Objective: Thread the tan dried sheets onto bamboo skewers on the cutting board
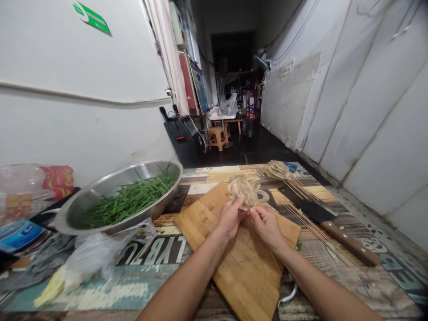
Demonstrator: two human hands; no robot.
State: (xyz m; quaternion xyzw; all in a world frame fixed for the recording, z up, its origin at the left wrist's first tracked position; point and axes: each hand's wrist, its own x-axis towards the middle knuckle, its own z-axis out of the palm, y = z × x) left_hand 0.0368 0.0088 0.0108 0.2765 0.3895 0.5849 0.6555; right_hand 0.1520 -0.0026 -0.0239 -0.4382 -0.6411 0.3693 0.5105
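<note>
A desk (147, 267) printed with lettering and wood tones stretches beside a white wall, carrying a wooden cutting board (247, 281) set at an angle. To the left, a steel bowl (75, 205) holds cut green stalks (133, 198). A wooden-handled cleaver (312, 207) lies right of the board, near a pile of skewered pieces (277, 170) at the far edge. Over the board, a person's left hand (230, 218) grips a thin, brownish bunch (242, 191), fingers closed around its lower part; the right hand (265, 223) meets it there, fingers pinching a slender stick. Loose skewers (319, 236) rest between board and cleaver handle.
</note>
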